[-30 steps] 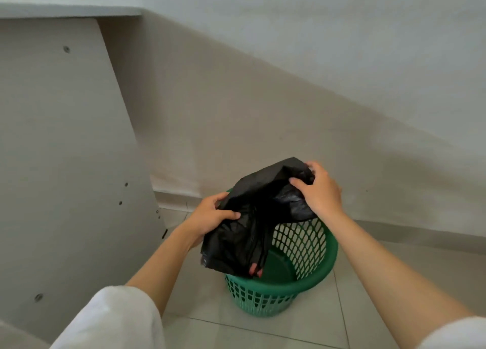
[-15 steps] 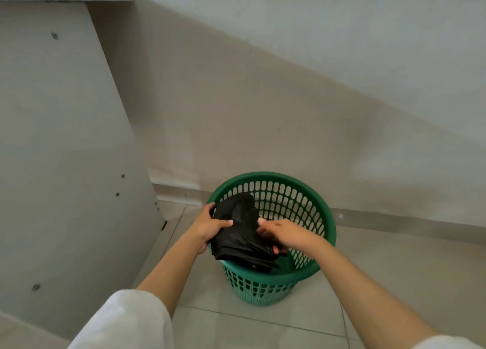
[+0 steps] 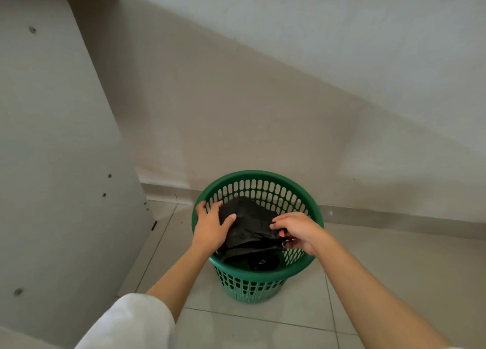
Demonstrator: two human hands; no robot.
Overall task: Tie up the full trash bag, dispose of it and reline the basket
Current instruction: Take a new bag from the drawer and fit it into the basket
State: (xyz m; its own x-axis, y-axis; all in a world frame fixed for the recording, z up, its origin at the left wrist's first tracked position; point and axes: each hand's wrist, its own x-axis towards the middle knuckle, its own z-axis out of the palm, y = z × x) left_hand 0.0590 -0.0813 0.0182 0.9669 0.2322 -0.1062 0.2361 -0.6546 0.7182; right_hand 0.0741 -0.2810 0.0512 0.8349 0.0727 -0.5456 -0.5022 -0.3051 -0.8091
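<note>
A green plastic basket (image 3: 265, 287) with slotted walls stands on the tiled floor by the wall. A crumpled black trash bag (image 3: 249, 226) lies inside its mouth, reaching down into the basket. My left hand (image 3: 210, 226) rests at the basket's left rim, thumb and fingers gripping the bag's left side. My right hand (image 3: 297, 230) is over the right half of the opening and pinches the bag's right edge, where a small orange-red strip shows. The basket's bottom is mostly hidden by the bag.
A grey furniture panel (image 3: 60, 164) with screw heads stands close on the left. The pale wall (image 3: 263, 99) and its skirting run just behind the basket. Tiled floor (image 3: 263, 327) lies in front and to the right.
The bag was held up above the basket a second ago; both hands have brought it down into the basket, and they now hold it at the rim level.
</note>
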